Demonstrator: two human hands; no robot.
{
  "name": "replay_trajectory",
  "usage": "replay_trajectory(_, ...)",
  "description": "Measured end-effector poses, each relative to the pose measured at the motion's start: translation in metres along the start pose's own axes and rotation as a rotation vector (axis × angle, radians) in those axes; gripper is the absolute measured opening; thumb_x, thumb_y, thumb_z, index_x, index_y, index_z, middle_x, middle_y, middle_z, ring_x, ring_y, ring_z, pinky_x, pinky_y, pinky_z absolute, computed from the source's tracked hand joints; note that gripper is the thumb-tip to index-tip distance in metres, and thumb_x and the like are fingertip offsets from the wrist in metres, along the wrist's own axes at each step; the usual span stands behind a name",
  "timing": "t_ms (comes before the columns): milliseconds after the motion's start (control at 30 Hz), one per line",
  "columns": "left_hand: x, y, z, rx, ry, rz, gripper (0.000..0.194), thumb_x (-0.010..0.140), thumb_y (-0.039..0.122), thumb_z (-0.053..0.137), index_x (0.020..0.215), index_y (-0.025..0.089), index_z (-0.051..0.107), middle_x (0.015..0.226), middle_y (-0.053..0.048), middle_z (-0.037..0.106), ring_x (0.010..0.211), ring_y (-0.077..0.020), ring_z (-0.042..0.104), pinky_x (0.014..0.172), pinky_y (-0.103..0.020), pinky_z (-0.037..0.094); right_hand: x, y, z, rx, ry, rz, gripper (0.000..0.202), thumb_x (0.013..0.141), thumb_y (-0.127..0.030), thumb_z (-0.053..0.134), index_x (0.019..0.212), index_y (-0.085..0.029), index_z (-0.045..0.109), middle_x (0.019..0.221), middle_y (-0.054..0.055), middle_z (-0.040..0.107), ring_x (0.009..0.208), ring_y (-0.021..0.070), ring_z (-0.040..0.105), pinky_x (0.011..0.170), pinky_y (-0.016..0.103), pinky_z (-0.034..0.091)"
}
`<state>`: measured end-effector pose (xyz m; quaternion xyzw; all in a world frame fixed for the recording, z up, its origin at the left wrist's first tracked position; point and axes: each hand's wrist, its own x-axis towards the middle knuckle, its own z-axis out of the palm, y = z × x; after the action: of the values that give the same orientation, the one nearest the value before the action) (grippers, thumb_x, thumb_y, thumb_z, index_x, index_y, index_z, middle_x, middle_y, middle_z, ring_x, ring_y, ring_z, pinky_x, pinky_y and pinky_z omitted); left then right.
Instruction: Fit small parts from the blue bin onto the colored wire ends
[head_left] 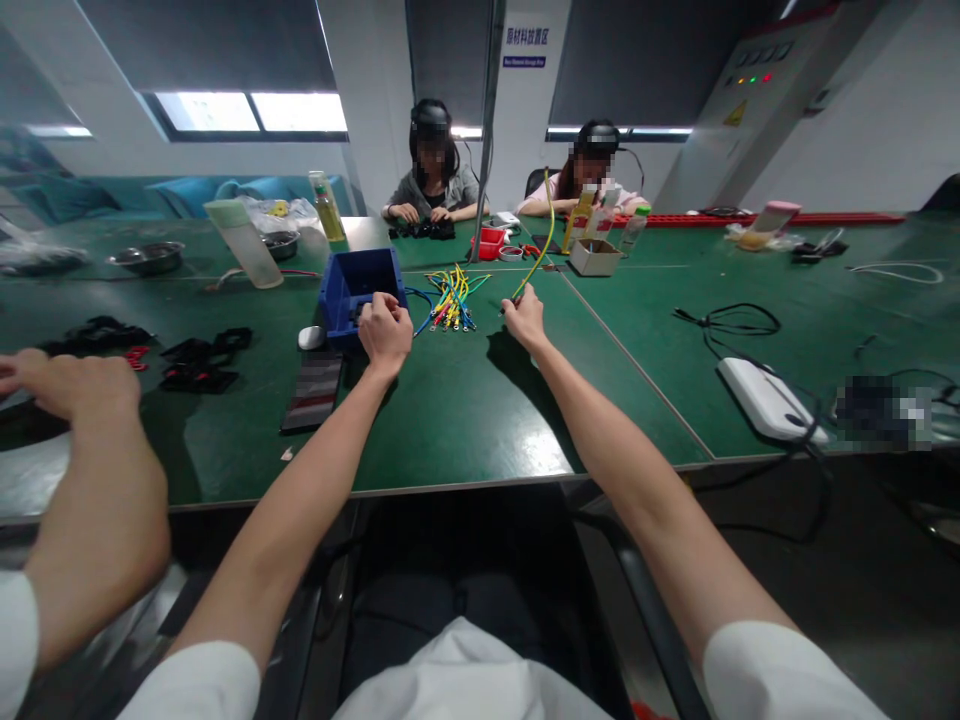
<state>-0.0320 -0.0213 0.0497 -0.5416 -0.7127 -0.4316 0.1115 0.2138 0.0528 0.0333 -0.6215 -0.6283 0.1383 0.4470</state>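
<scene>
My right hand [526, 318] is closed around the lower end of a yellow-green wire [550, 225], which rises in a curve above the table. At the front right of a blue plastic bin [364, 268], my left hand [386, 330] has its fingers curled at the bin's opening. Whatever those fingers may hold is hidden, and small dark things show in the bin beside them. Between my hands, a little farther back, lies a bunch of yellow, green, blue and red wires [454, 300] with metal terminals at their near ends.
A co-worker's arm [90, 440] reaches in at left near black parts [202, 360]. A phone-like dark slab [313, 390] and a white mouse-like object [311, 338] lie left of me. A white power bank [769, 398] with cables lies right. Two people sit opposite.
</scene>
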Motion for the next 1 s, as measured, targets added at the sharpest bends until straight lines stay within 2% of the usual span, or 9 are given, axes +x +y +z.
replay_trajectory(100,0.008,-0.012,0.001,0.19,-0.113,0.009,0.033,0.087,0.023,0.043,0.106,0.013,0.067,0.103,-0.017,0.071,0.106,-0.0324,0.063,0.093,-0.041,0.042,0.008,0.009,-0.014,-0.074,0.015,0.054,0.043,0.088,-0.021,0.054,0.129,-0.011,0.049,0.104,0.016,0.069,0.099,0.0285,0.064,0.092,0.038,0.048)
replay_trajectory(200,0.01,-0.017,0.003,0.341,-0.286,0.024,0.044,0.091,0.028,0.034,0.101,0.009,0.071,0.101,-0.022,0.072,0.103,-0.0365,0.065,0.093,-0.046,0.041,0.012,0.019,-0.023,-0.125,0.054,0.099,0.05,0.089,-0.019,0.052,0.138,-0.01,0.046,0.113,0.018,0.069,0.108,0.0294,0.063,0.096,0.038,0.047)
replay_trajectory(300,0.012,-0.018,0.001,0.401,-0.353,0.041,0.052,0.092,0.031,0.029,0.1,0.007,0.074,0.1,-0.024,0.072,0.098,-0.0374,0.067,0.089,-0.047,0.043,0.014,0.029,-0.028,-0.189,0.072,0.145,0.053,0.089,-0.017,0.05,0.14,-0.008,0.045,0.116,0.02,0.069,0.11,0.0301,0.065,0.096,0.038,0.048)
replay_trajectory(667,0.014,-0.02,-0.006,0.431,-0.39,0.055,0.059,0.092,0.037,0.028,0.1,0.004,0.076,0.099,-0.025,0.072,0.096,-0.0392,0.068,0.083,-0.045,0.046,0.014,0.048,-0.034,-0.361,0.116,0.269,0.049,0.089,-0.014,0.05,0.137,-0.003,0.051,0.115,0.022,0.069,0.114,0.0318,0.065,0.096,0.037,0.05)
replay_trajectory(867,0.012,-0.018,-0.007,0.414,-0.376,0.061,0.056,0.093,0.035,0.028,0.103,0.005,0.075,0.1,-0.025,0.071,0.1,-0.0378,0.067,0.089,-0.047,0.044,0.012,0.05,-0.037,-0.4,0.108,0.284,0.035,0.09,-0.013,0.049,0.12,-0.005,0.063,0.112,0.024,0.069,0.112,0.0323,0.065,0.095,0.037,0.05)
replay_trajectory(1000,0.013,-0.019,-0.006,0.395,-0.363,0.068,0.055,0.093,0.034,0.029,0.103,0.004,0.074,0.102,-0.027,0.07,0.101,-0.0387,0.065,0.09,-0.048,0.044,0.012,0.05,-0.041,-0.419,0.105,0.3,0.032,0.091,-0.012,0.046,0.114,-0.006,0.067,0.11,0.025,0.068,0.109,0.0335,0.066,0.092,0.038,0.051)
